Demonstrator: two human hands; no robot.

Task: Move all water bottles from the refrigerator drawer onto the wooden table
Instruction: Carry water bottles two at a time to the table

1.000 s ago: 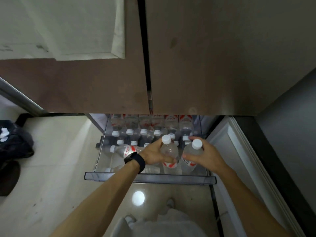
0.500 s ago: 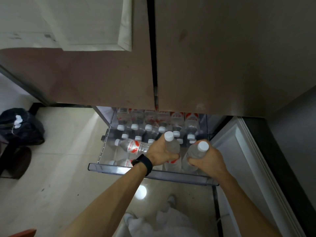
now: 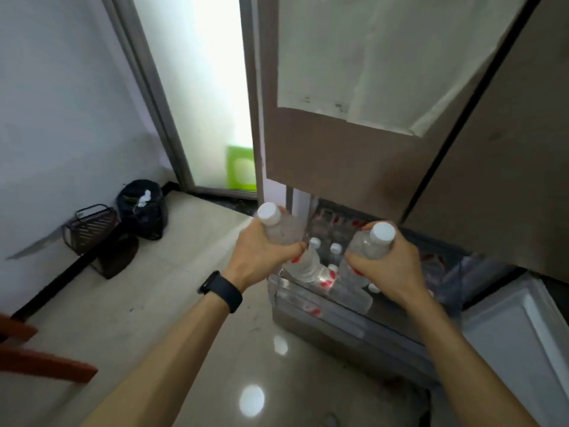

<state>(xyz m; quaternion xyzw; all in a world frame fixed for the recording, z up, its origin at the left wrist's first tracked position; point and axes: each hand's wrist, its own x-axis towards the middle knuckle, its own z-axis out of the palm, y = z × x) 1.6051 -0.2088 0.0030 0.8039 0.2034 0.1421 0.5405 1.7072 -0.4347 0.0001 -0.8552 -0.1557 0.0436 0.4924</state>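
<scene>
The 2 clear water bottles in hand have white screw caps. The left bottle (image 3: 284, 234) tilts with its cap up and to the left, above the left front corner of the refrigerator drawer (image 3: 338, 318). The right bottle (image 3: 365, 249) is held over the drawer's middle, cap toward the camera. Both show a strip of red-and-white label below the fingers, but the writing is too blurred to read.

The left hand (image 3: 261, 254) is wrapped around its bottle's body, fingers curled tight across the front. The right hand (image 3: 389, 266) grips its bottle the same way, thumb on the near side. A black wristband (image 3: 221, 291) sits on the left wrist.

Below the hands the transparent drawer stands pulled out, holding more bottles (image 3: 326, 254) with white caps and red labels, some upright and some lying flat; their print is unreadable too.

Above it hang the brown refrigerator doors (image 3: 354, 167), with a pale sheet (image 3: 369, 57) stuck to the left one; faint dark marks run along its lower edge. A white open door panel (image 3: 523, 334) lies at lower right. On the glossy tile floor (image 3: 154, 303) to the left sit a black bag (image 3: 144, 211) and a dark wire basket (image 3: 92, 226) against the wall, beside a frosted glass door (image 3: 209, 87). A reddish-brown wooden piece (image 3: 40, 362) juts in at the left edge.
</scene>
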